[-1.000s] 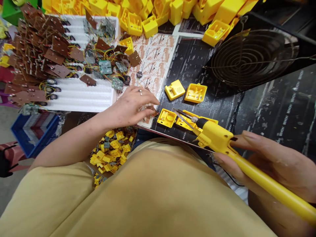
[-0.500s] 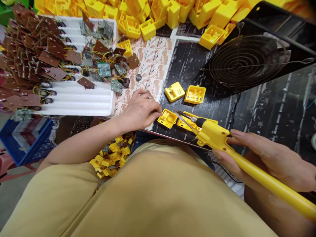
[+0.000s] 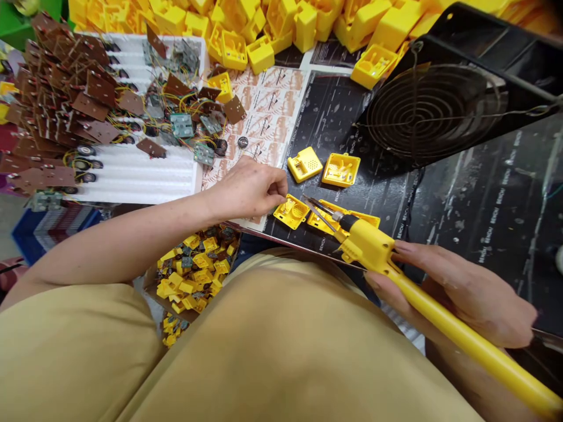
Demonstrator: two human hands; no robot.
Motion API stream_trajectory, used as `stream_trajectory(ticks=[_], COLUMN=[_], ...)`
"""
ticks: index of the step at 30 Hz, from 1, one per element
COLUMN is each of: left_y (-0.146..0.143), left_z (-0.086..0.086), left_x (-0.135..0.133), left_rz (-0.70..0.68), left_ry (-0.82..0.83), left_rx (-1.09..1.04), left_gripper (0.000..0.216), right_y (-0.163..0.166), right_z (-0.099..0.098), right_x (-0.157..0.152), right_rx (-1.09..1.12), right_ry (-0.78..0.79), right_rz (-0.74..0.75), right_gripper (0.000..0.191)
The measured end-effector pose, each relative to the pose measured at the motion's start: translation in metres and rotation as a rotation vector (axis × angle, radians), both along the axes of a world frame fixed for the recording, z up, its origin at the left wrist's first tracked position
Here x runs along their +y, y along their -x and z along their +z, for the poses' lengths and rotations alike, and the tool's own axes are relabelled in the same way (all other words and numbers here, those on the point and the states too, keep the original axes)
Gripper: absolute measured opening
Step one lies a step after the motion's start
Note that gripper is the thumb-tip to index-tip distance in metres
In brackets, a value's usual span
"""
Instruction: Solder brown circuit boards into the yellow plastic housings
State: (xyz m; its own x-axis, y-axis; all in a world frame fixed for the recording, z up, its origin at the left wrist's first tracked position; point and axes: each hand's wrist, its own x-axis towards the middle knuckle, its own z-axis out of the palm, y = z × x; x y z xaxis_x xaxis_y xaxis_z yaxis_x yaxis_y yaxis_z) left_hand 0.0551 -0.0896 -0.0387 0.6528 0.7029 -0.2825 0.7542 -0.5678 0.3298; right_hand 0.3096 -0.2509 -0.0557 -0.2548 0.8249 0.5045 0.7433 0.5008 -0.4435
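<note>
My right hand (image 3: 472, 287) is closed around a yellow soldering iron (image 3: 372, 241). The iron's metal tip and feed tube point left, over the front yellow casing halves. My left hand (image 3: 255, 186) has its fingers curled into a pinch beside an open yellow casing half (image 3: 291, 211); whatever the fingertips hold is hidden. Right of that half, another open casing piece (image 3: 366, 219) lies partly behind the iron. Further back are a casing with a speaker grille (image 3: 305, 164) and an open casing shell (image 3: 341, 169). A small round speaker (image 3: 243, 142) sits just beyond my left hand.
Brown circuit boards (image 3: 88, 88) with wires are heaped on a white ribbed foam tray (image 3: 145, 176) at left. A black fan (image 3: 422, 111) stands at the back right. Yellow casings (image 3: 281, 23) pile up along the back. Below the table edge, a box holds yellow parts (image 3: 196, 272).
My left fingers have curled in more tightly next to the casing half. The view has shifted slightly, and the soldering iron stays over the front casings.
</note>
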Motion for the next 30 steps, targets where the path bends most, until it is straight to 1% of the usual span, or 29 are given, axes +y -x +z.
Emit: stream_trajectory(ticks=[2,4,6,9,13,15,18,23,26,30], left_y=[0.001,0.001,-0.001,-0.006,-0.016,-0.017,-0.013,-0.004,-0.006,-0.013], left_z=[-0.002,-0.003,-0.003,0.0,0.005,0.006,0.007,0.009,0.008,0.009], left_x=[0.0,0.001,0.002,0.003,0.004,0.004,0.004,0.005,0.004,0.003], left_rz=[0.007,-0.022,-0.053,-0.087,-0.068,-0.065,-0.05,-0.037,-0.048,-0.088], left_ry=[-0.008,-0.025,-0.039,-0.027,0.011,0.015,0.019,0.032,-0.006,-0.032], left_rx=[-0.01,-0.018,-0.021,0.025,0.143,0.146,0.115,0.097,0.11,0.177], left_gripper=[0.015,0.016,0.017,0.016,0.013,0.013,0.015,0.019,0.017,0.022], right_y=[0.0,0.001,0.003,0.006,0.009,0.011,0.011,0.011,0.014,0.017], right_z=[0.001,0.001,-0.001,-0.004,-0.004,-0.001,0.004,0.008,0.01,0.01], right_x=[-0.001,-0.002,-0.004,-0.006,-0.007,-0.006,-0.004,-0.002,0.001,0.001], right_rx=[-0.013,-0.015,-0.013,0.03,0.075,0.063,0.047,0.05,0.016,0.006], right_ry=[0.061,0.126,0.159,0.16,0.194,0.191,0.145,0.16,0.111,0.118], right_rz=[-0.019,-0.05,-0.062,-0.018,0.053,0.067,0.071,0.085,0.099,0.097], right_gripper=[0.025,0.025,0.026,0.02,0.009,0.004,0.006,0.005,0.005,0.006])
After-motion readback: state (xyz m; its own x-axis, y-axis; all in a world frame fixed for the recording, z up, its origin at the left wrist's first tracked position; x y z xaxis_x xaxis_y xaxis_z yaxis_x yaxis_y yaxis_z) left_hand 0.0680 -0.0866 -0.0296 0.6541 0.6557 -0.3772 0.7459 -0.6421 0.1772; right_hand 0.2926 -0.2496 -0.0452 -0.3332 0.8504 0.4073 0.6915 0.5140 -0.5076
